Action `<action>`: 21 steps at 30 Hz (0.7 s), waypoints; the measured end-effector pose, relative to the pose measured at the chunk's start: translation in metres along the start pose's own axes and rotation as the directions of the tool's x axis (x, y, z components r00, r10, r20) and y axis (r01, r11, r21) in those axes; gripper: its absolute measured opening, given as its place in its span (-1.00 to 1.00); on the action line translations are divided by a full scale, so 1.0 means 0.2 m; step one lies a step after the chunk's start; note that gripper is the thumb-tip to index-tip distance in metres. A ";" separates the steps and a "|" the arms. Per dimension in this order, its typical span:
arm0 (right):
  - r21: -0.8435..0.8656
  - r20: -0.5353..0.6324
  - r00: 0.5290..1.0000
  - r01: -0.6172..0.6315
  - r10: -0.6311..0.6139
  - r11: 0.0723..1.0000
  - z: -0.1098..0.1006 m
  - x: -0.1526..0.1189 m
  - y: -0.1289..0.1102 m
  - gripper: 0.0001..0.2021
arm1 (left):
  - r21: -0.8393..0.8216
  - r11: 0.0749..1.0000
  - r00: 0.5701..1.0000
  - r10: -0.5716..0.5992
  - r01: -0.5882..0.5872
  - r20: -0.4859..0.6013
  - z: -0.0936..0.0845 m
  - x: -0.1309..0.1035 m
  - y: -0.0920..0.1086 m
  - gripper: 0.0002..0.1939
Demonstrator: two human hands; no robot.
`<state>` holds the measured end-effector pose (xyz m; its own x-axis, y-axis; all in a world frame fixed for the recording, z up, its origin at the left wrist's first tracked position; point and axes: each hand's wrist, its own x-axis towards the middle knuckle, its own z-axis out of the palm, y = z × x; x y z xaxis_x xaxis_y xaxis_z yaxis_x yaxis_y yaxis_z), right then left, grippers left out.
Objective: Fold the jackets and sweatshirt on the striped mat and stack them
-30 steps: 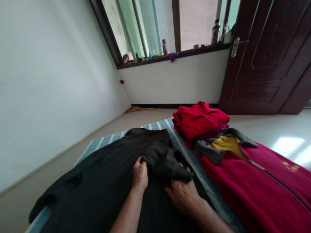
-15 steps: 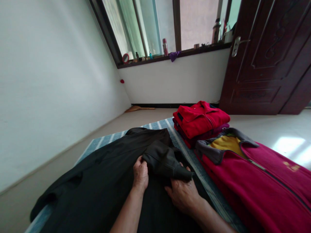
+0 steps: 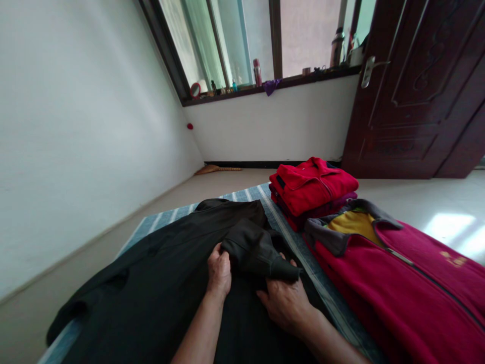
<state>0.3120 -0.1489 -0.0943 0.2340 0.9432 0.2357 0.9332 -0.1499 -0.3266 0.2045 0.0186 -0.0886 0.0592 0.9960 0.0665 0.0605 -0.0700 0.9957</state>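
Note:
A black garment (image 3: 151, 273) lies spread over a blue striped cloth (image 3: 151, 223), one sleeve reaching out to the left. Part of it is folded back into a raised, bunched flap near the middle. My left hand (image 3: 220, 270) pinches the left edge of that flap between thumb and fingers. At the flap's right end, my right hand (image 3: 286, 298) has its fingers partly under the dark fabric, with the thumb apart on the near side; how firmly it grips is hidden by the cloth.
Folded red clothes (image 3: 314, 187) are stacked at the right rear. Nearer on the right lies a crimson zip jacket (image 3: 401, 283) with a grey collar. A wall stands left; a brown door (image 3: 417, 91) and a windowsill (image 3: 227, 95) with bottles are behind.

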 end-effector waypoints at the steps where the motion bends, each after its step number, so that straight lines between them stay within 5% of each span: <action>1: 0.004 0.003 1.000 -0.002 0.002 1.000 0.00 0.00 0.00 -0.37 | -0.002 1.000 1.000 0.000 0.000 -0.001 0.00 0.00 0.00 -0.58; 21: -0.013 0.007 1.000 0.011 -0.011 1.000 0.02 0.00 0.01 -0.37 | 0.039 0.997 0.998 0.061 -0.062 0.025 -0.01 0.01 -0.01 -0.63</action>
<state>0.3127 -0.1473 -0.0981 0.2214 0.9470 0.2328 0.9392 -0.1428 -0.3123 0.2018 0.0203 -0.0912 0.0873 0.9883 0.1251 0.0959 -0.1334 0.9864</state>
